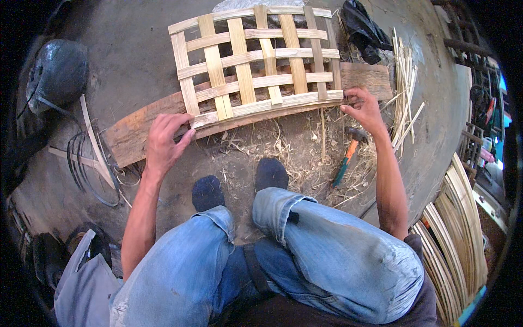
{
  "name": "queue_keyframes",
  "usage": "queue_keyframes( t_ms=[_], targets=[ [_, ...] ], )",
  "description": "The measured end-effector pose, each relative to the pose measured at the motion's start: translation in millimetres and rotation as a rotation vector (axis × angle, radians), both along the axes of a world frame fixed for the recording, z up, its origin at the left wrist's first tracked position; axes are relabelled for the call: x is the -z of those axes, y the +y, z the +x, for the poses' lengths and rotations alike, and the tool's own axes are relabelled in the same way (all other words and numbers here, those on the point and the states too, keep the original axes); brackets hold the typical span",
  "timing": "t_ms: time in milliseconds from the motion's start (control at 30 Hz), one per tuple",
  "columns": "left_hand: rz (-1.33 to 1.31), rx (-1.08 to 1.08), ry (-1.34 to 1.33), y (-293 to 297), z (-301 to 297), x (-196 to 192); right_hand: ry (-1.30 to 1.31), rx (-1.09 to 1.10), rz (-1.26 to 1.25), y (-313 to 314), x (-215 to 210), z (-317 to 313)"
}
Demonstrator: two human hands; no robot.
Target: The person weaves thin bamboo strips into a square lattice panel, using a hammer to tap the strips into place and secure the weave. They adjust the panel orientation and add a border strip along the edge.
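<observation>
A panel of flat pale wood strips (243, 80), woven over and under into an open lattice, stands tilted above a rough, weathered plank (133, 131). Its near edge lies along the plank's front side. At the near left corner, my left hand (166, 143) grips the lattice between thumb and fingers. My right hand (364, 109) pinches the near right corner with thumb and forefinger. Some strips on the right look greyer than the others. Below my right hand, a hammer (345, 162) with an orange and green handle lies on the floor.
Shavings (294, 144) litter the floor before my feet. Thin split strips (403, 87) and a black plastic bag (366, 32) lie at the right. A plastic-wrapped roll (57, 73) and a coiled dark band (81, 163) sit left. Long bundled slats (455, 223) are stacked at lower right.
</observation>
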State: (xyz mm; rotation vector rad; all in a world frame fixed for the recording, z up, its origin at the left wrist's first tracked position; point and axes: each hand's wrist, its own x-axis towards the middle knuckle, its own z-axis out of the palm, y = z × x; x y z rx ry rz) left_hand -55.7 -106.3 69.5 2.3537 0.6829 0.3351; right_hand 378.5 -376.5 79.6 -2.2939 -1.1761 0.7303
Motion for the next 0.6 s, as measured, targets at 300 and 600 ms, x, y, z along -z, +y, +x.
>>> queue_keyframes(
  t_ms=[300,600],
  targets=[
    [-0.010,-0.007,-0.023,-0.4,2.2,-3.1,0.002,-0.003,-0.006,0.4,4.8,6.7],
    [0.005,-0.003,-0.037,-4.1,1.1,-4.6,-0.004,0.040,0.023,5.0,4.5,0.8]
  ],
)
